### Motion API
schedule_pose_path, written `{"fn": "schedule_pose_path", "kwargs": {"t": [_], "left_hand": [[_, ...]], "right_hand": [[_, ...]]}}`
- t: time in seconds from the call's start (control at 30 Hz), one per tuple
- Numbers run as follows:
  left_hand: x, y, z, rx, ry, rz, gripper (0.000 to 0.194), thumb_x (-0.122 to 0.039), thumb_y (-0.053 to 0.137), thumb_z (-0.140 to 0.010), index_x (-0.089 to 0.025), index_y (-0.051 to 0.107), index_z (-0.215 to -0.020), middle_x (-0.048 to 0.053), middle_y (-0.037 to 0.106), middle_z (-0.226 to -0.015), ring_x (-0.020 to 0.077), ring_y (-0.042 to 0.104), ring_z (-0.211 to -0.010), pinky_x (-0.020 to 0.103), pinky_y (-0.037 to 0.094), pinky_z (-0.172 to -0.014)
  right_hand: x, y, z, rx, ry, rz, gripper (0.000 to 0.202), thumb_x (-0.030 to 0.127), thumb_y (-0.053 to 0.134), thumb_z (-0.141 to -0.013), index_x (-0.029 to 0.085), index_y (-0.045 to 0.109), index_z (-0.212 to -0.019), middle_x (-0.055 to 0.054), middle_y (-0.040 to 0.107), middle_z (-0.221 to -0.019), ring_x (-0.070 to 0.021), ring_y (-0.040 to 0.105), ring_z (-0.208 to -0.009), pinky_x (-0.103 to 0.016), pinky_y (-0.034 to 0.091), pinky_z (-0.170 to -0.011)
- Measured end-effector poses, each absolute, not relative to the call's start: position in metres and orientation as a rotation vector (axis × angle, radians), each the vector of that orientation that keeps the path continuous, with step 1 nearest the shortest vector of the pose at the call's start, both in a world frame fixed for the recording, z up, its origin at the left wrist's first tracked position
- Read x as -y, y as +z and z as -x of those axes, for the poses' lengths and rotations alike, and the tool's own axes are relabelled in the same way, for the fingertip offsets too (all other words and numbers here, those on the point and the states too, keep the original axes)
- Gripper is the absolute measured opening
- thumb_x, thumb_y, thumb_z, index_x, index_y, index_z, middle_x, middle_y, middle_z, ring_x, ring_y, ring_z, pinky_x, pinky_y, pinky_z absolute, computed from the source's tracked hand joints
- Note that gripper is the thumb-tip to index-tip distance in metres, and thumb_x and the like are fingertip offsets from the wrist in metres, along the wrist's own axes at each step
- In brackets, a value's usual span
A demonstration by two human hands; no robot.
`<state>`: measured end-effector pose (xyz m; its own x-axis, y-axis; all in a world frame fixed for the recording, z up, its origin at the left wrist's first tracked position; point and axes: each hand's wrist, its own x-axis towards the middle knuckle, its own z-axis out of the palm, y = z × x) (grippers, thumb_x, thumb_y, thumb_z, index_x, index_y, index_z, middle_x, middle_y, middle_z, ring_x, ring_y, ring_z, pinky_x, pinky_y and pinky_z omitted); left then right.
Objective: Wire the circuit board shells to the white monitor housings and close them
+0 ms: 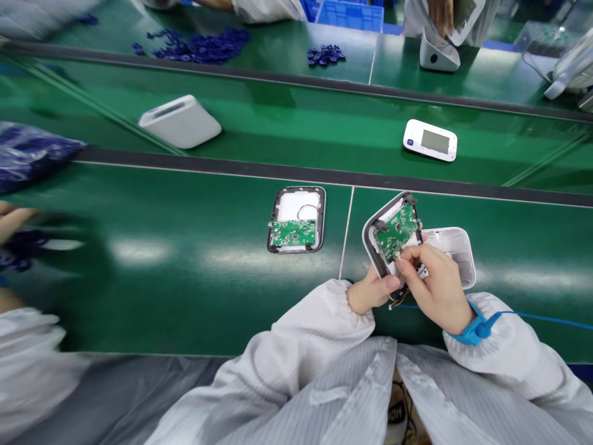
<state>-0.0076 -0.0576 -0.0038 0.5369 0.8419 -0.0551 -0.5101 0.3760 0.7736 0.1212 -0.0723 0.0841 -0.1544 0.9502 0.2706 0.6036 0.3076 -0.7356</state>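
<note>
My left hand [374, 289] grips the lower edge of a tilted device housing half [370, 238], its open side facing me. Inside it sits a green circuit board [399, 230]. At the board's lower edge my right hand [438, 284] pinches with thumb and forefinger; whatever is between the fingertips is too small to make out. Loose coloured wires [399, 301] with a small white plug hang below the housing. Partly behind my right hand lies a white open casing [466, 259]. A blue wrist strap [477, 327] with a cord circles my right wrist.
Left of my hands lies another housing half [323, 213] with its board. On the green belt rest a white casing [180, 122] and a device with a screen [434, 141]. Blue parts [204, 46] lie across the belt. A co-worker's blurred hand [16, 219] is at far left.
</note>
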Motion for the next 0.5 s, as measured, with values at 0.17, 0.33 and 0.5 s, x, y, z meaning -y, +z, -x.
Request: {"fn": "schedule_pose_path", "kwargs": {"t": [0.17, 0.33, 0.5], "left_hand": [[0.0566, -0.0006, 0.0061, -0.47, 0.938, -0.808, 0.089, -0.077, 0.073, -0.062, -0.018, 0.059, -0.127, 0.014, 0.064, -0.124, 0.0348, 0.054, -0.125, 0.05, 0.038, -0.113], [0.0559, -0.0036, 0.0062, -0.453, 0.92, -0.805, 0.082, -0.076, 0.073, -0.062, -0.018, 0.063, -0.12, 0.012, 0.067, -0.113, 0.0327, 0.06, -0.116, 0.048, 0.042, -0.108], [0.0535, 0.0023, 0.0056, -0.457, 0.936, -0.826, 0.077, -0.075, 0.074, -0.062, -0.017, 0.066, -0.112, 0.012, 0.069, -0.112, 0.0343, 0.057, -0.121, 0.048, 0.042, -0.109]], "right_hand": [[0.072, 0.0851, -0.1213, 1.863, 0.618, 1.409, 0.015, 0.027, 0.053, -0.098, 0.022, 0.058, -0.085, -0.001, 0.066, -0.078, -0.0156, 0.062, -0.072, -0.03, 0.047, -0.069], [0.0719, 0.0846, -0.1218, 1.864, 0.62, 1.404, 0.016, 0.027, 0.052, -0.098, 0.022, 0.058, -0.084, -0.001, 0.067, -0.077, -0.0151, 0.061, -0.07, -0.029, 0.047, -0.067], [0.0701, 0.083, -0.1238, 1.909, 0.475, 1.38, 0.016, 0.027, 0.053, -0.098, 0.022, 0.062, -0.085, -0.002, 0.068, -0.076, -0.0168, 0.063, -0.072, -0.032, 0.047, -0.068]]}}
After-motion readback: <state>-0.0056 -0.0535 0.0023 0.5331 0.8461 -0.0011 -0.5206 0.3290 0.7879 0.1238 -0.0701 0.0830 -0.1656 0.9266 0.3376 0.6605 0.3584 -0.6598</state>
